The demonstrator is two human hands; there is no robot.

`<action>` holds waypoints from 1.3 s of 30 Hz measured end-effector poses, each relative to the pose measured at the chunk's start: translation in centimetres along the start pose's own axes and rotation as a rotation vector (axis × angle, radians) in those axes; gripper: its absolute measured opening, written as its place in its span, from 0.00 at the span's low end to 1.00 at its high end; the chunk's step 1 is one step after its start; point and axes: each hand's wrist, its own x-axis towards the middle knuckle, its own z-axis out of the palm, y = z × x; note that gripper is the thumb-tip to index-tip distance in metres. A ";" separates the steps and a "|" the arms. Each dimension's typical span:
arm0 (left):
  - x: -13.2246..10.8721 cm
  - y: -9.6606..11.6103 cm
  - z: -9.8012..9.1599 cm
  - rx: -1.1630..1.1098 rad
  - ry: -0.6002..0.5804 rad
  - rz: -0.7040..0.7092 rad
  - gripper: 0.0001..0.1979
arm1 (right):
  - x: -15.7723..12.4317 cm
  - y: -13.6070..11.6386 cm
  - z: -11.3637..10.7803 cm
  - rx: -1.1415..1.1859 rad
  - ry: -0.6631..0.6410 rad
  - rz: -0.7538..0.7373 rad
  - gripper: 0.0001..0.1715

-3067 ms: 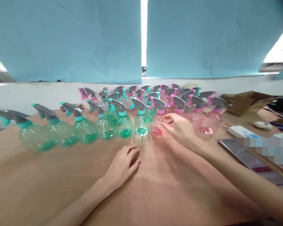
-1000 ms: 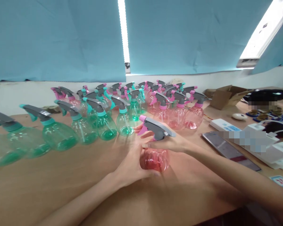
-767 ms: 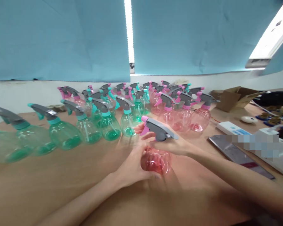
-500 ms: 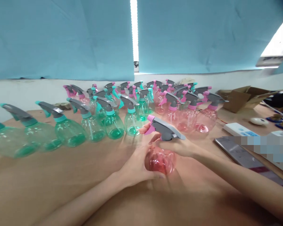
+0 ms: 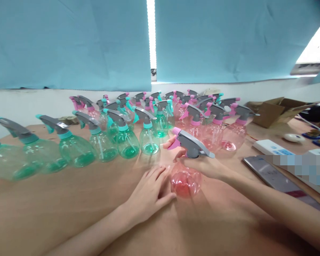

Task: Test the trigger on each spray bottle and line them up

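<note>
A pink transparent spray bottle [image 5: 186, 182] with a grey and pink trigger head stands upright on the brown tabletop [image 5: 117, 199]. My right hand [image 5: 200, 164] is wrapped round its neck from the right, below the spray head, with one finger extended by the pink trigger. To its left, my left hand [image 5: 150, 190] lies with fingers stretched over the table, thumb toward the bottle's base; whether the thumb touches the bottle I cannot tell. Just beyond my hands stand green spray bottles [image 5: 128, 142] on the left and other pink spray bottles [image 5: 213, 137] on the right.
On the right lie a phone [image 5: 280, 181], a white power strip [image 5: 272, 147] and a white mouse [image 5: 293, 138]. An opened cardboard box [image 5: 274, 112] sits behind them. Blue curtains [image 5: 69, 42] hang over the back wall.
My left hand has let go of the pink bottle and moved slightly left, down to the table. My right hand, still holding the bottle, has shifted slightly right.
</note>
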 end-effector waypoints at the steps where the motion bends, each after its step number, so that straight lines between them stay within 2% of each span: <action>1: -0.1 -0.1 -0.1 0.017 0.000 -0.015 0.27 | 0.0 -0.1 0.0 -0.010 0.007 -0.005 0.32; 6: -0.3 -0.3 -0.2 0.067 0.007 -0.033 0.22 | 0.0 -0.4 0.2 -0.014 0.008 -0.062 0.24; 12: 0.0 -0.1 -0.1 0.097 -0.006 -0.031 0.23 | 0.2 -0.6 0.3 -0.023 0.065 -0.059 0.12; 18: 0.0 -0.1 -0.1 0.084 0.016 -0.019 0.22 | 0.0 -0.5 0.1 -0.010 0.019 -0.080 0.11; 20: 0.0 -0.1 -0.1 0.083 0.025 -0.018 0.21 | 0.0 -0.4 0.1 -0.036 0.030 -0.076 0.13; 26: -0.1 -0.1 -0.1 0.062 0.039 -0.019 0.20 | 0.6 0.2 0.7 0.070 0.045 -0.100 0.30; 29: -0.1 -0.2 -0.1 0.072 0.025 -0.019 0.21 | 0.7 0.5 0.7 0.055 0.043 -0.110 0.32; 34: 0.1 -0.1 -0.2 0.082 -0.003 -0.023 0.21 | 0.4 0.6 0.5 -0.048 0.053 -0.018 0.37; 39: 0.1 -0.1 -0.2 0.072 0.003 -0.025 0.20 | 0.2 0.8 0.3 -0.063 0.036 -0.046 0.40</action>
